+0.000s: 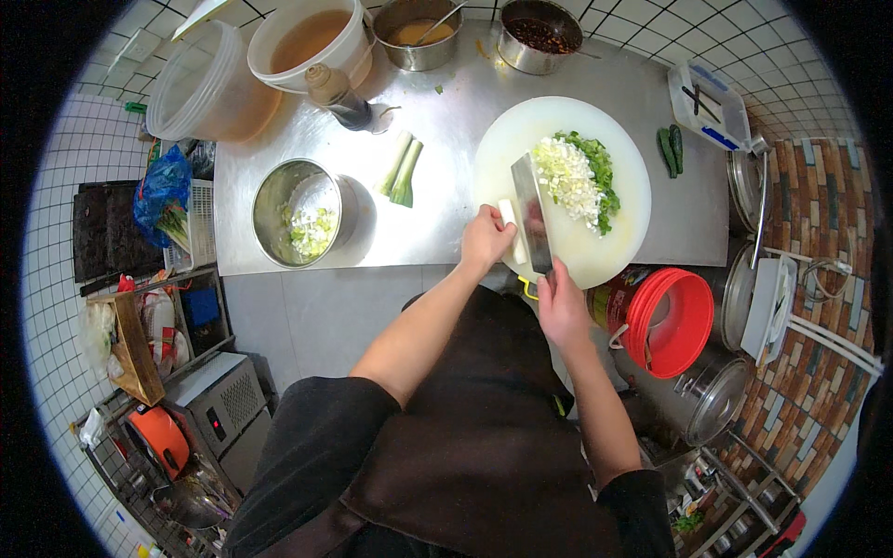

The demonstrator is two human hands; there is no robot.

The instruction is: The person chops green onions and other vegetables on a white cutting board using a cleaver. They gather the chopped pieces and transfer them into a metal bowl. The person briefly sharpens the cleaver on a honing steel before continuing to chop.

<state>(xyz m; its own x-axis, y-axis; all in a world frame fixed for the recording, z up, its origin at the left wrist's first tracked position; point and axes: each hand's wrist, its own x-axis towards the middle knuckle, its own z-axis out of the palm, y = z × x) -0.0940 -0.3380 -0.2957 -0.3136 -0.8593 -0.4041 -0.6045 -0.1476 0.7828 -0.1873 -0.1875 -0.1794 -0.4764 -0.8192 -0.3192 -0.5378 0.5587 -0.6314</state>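
Observation:
My right hand [562, 303] grips the handle of a cleaver [530, 209], whose wide blade stands on the round white cutting board [499, 139]. Left of the blade, my left hand [487, 239] has its fingers on a white scallion or leek stalk [513, 234] near the board's lower left edge. Chopped white pieces [564, 171] and chopped green pieces [598, 164] lie heaped to the right of the blade. Two more cut stalks [401, 171] rest on the steel table. A steel pot [258, 223] with chopped pieces inside stands further left.
On the steel table [432, 244], plastic tubs [202, 91], a dark sauce bottle [340, 100] and two steel pots [417, 58] [534, 63] line the back. Two cucumbers [670, 150] and a plastic bin [708, 115] are at right. Red buckets [673, 321] stand below the table's front edge.

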